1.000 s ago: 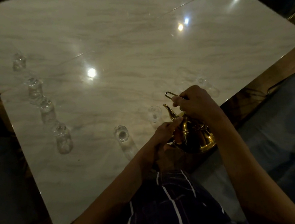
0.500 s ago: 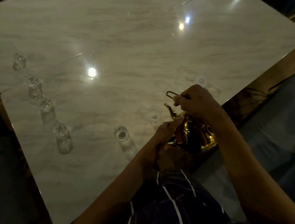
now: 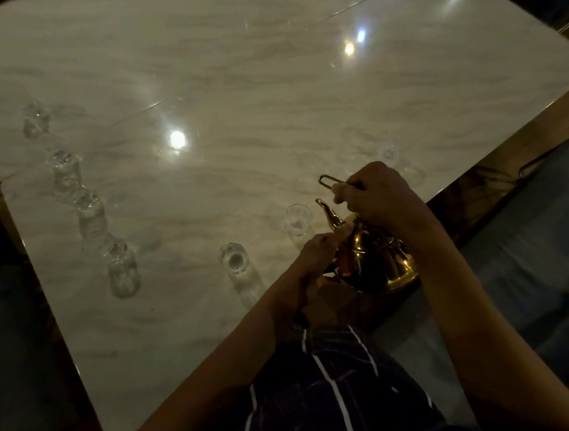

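Gold teapot [image 3: 380,262]: at the near edge of the marble table [image 3: 264,79], spout pointing away.
Left hand [image 3: 317,250]: fingertips against the pot under the spout; whether they grip it cannot be told.
Right hand [image 3: 377,193]: curled round the wire handle [image 3: 328,180].
Nearest glass [image 3: 233,258]: left of the pot.
Second glass [image 3: 298,218]: just beside the spout.
Glass row [image 3: 90,208]: well left.

The kettle [image 3: 376,262] — lid hidden under right hand [image 3: 378,197]; glass [image 3: 389,153] beyond blurred.
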`<action>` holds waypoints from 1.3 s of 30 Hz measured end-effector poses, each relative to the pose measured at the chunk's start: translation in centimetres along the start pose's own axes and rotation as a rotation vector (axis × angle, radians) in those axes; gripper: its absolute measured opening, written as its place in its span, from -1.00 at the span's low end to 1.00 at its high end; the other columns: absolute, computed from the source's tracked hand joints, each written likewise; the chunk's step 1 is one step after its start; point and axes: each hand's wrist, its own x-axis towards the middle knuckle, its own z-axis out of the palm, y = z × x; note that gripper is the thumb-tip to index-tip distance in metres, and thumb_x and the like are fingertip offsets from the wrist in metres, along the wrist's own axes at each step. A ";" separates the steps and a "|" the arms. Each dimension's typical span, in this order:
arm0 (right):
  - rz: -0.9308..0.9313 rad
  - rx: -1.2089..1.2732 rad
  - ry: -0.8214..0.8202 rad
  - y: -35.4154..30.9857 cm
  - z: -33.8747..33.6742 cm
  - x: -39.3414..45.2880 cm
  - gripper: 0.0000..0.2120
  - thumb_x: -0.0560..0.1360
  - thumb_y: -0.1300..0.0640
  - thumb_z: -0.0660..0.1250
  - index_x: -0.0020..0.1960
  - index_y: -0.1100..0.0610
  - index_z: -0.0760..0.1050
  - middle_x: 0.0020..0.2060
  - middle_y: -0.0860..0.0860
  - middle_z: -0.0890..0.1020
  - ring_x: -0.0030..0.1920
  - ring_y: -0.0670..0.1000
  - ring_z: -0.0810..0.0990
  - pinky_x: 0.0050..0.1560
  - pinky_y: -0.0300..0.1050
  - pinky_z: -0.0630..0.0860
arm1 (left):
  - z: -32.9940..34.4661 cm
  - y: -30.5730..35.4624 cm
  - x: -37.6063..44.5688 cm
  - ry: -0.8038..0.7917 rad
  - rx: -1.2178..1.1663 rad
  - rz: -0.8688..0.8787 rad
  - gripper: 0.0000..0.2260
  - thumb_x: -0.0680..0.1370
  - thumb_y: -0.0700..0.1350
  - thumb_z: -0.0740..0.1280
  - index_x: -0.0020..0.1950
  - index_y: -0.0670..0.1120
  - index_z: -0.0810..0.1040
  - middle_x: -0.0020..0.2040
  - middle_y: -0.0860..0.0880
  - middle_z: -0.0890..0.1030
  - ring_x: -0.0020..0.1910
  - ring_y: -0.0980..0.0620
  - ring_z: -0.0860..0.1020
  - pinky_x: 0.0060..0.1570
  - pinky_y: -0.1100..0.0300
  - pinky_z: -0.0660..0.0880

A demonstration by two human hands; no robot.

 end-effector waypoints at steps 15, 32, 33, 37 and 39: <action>-0.011 0.020 -0.005 0.7 0.7 0.2 -0.67 0.59 0.01 0.31 -0.12 0.24 0.69 -0.24 0.20 0.70 -0.18 0.16 0.70 -0.06 0.09 0.61 | -0.1 -0.8 1.1 0.030 0.014 -0.009 -0.69 0.65 0.19 0.35 0.03 -0.05 0.61 -0.02 -0.07 0.61 0.21 -0.18 0.61 0.42 -0.20 0.52; 0.062 0.181 0.062 2.5 4.9 -1.7 -0.60 0.59 -0.01 0.26 -0.17 0.29 0.64 -0.29 0.23 0.68 -0.23 0.23 0.66 -0.10 0.12 0.60 | -3.6 -3.0 1.4 0.073 0.000 -0.024 -0.60 0.56 0.16 0.49 0.30 0.04 0.51 0.24 -0.12 0.66 0.16 -0.08 0.66 0.11 -0.07 0.63; 0.066 0.194 0.059 2.5 5.2 -2.0 -0.61 0.60 -0.01 0.25 -0.16 0.28 0.64 -0.27 0.22 0.68 -0.22 0.22 0.66 -0.09 0.13 0.60 | -4.0 -3.1 1.2 0.075 0.007 -0.019 -0.63 0.55 0.15 0.50 0.26 0.06 0.51 0.23 -0.10 0.66 0.14 -0.06 0.67 0.11 -0.07 0.64; 0.076 0.251 0.061 2.2 6.2 -3.5 -0.65 0.62 0.02 0.23 -0.14 0.22 0.63 -0.27 0.15 0.67 -0.20 0.16 0.66 -0.06 0.08 0.60 | -5.6 -3.8 0.9 0.067 0.047 0.021 -0.32 0.50 0.17 0.56 0.52 -0.02 0.40 0.35 -0.10 0.60 0.18 -0.07 0.66 0.00 0.03 0.65; 0.091 0.290 0.086 1.8 6.6 -4.2 -0.67 0.62 0.03 0.24 -0.15 0.21 0.63 -0.29 0.12 0.66 -0.23 0.14 0.65 -0.13 0.03 0.58 | -6.2 -3.9 0.7 0.057 0.073 0.047 -0.33 0.50 0.16 0.57 0.50 -0.03 0.40 0.34 -0.08 0.59 0.16 -0.04 0.66 -0.04 0.06 0.64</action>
